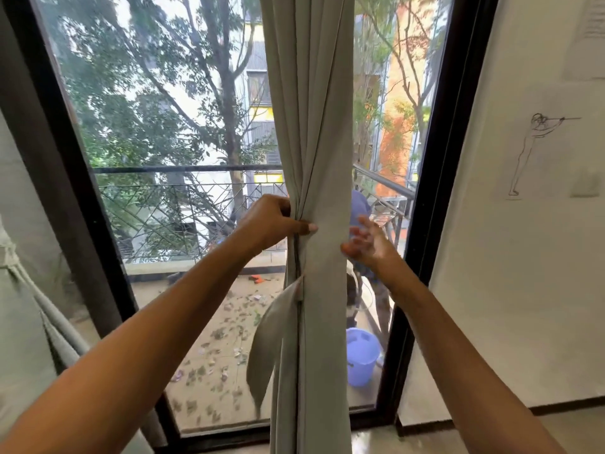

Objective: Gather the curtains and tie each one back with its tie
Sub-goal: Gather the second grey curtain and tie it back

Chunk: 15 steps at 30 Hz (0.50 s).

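- The curtain [314, 126] hangs bunched in a column mid-window. It is soft, light cloth, likely to spread if released.
- The left hand [268, 224] grips the bundle, thumb across its front.
- The right hand [366, 240] is spread and holds nothing, at the bundle's right edge.
- The tie [268, 335] dangles limp below; I would take it near its free end.

The curtain [314, 126] at centre frame is a plain pale grey-green, and its tie [266, 339] at lower centre is the same colour. A second curtain [23, 339] at lower left matches it. The window frame [438, 191] is black. The balcony railing [157, 208] at middle left is dark, in a crossed diamond lattice. A bucket [361, 358] at lower centre-right is lavender blue. The wall [491, 290] on the right is white, with a thin grey line drawing [532, 152] of a figure. A building [402, 77] at upper right is orange.
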Each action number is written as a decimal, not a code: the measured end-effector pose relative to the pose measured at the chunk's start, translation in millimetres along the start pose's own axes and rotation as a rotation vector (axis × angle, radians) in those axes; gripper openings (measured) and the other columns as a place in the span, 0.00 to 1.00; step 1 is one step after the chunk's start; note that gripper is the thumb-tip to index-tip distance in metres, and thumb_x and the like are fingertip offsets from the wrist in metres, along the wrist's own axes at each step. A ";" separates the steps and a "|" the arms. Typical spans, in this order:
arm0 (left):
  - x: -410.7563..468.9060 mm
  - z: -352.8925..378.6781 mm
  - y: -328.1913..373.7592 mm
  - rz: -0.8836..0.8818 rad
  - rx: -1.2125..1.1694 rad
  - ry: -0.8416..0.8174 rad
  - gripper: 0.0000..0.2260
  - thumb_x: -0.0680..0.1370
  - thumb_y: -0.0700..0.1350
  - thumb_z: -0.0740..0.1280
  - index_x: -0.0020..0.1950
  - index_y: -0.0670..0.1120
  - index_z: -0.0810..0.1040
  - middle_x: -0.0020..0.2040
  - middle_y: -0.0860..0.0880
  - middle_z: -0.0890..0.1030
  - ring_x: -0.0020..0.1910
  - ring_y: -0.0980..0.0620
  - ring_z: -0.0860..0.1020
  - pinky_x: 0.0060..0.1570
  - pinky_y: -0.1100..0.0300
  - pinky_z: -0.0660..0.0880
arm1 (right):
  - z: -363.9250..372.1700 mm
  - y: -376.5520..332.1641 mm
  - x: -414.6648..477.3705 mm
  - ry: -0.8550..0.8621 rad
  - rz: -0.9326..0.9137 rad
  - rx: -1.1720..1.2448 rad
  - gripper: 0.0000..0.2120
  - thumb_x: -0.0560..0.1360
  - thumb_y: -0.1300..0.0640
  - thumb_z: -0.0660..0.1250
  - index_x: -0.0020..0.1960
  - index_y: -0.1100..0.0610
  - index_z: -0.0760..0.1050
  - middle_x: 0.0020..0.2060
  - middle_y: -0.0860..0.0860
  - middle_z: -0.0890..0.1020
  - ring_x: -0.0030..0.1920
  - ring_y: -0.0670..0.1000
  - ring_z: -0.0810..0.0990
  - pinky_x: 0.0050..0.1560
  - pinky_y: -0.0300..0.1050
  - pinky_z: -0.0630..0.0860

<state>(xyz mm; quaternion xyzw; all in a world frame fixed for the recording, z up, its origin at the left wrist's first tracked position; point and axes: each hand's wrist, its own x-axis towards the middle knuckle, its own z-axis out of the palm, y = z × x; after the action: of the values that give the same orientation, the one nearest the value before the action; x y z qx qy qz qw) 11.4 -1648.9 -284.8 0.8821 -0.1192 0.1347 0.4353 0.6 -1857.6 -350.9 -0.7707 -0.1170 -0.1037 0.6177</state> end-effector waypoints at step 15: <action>2.1 22.2 -4.9 -0.052 -0.331 -0.051 0.25 0.66 0.45 0.79 0.51 0.28 0.77 0.41 0.35 0.82 0.33 0.48 0.80 0.32 0.59 0.80 | 44.0 -29.4 -0.6 0.289 -0.343 -0.627 0.18 0.64 0.44 0.76 0.39 0.52 0.70 0.34 0.48 0.77 0.33 0.44 0.72 0.33 0.29 0.60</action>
<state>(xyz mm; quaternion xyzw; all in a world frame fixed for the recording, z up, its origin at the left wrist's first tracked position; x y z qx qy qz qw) 17.9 -1663.9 -300.7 0.8044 -0.1278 0.0796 0.5747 -8.3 -1808.6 -333.2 -0.8688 -0.1189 -0.3438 0.3359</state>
